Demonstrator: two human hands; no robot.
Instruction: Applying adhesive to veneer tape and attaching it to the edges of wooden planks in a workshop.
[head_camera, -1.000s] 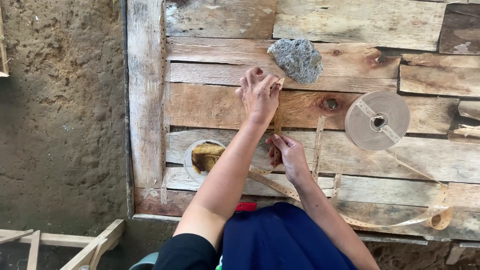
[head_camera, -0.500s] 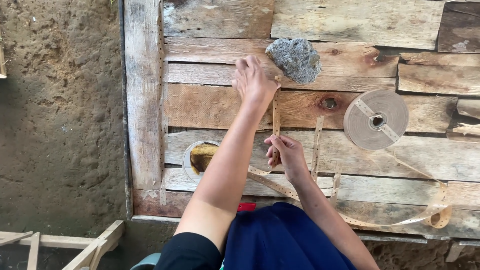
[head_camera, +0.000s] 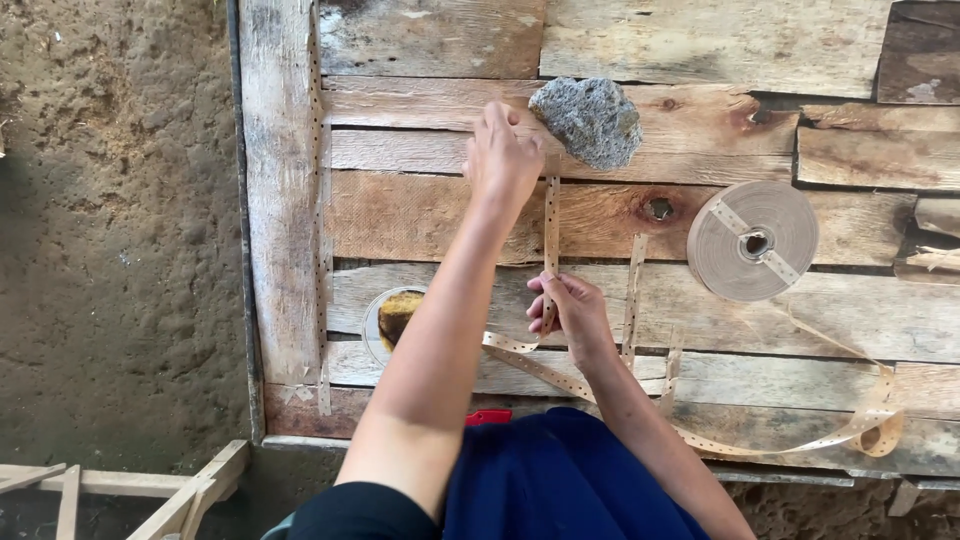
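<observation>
hands (head_camera: 503, 160) (head_camera: 570, 308) stretch perforated strip (head_camera: 551, 230) | grey stone (head_camera: 590, 120) just beside

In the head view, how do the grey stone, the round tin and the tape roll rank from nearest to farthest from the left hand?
From the left hand:
1. Grey stone, just to its right, almost touching.
2. Round tin, below it, beside the forearm.
3. Tape roll, far right.
</observation>
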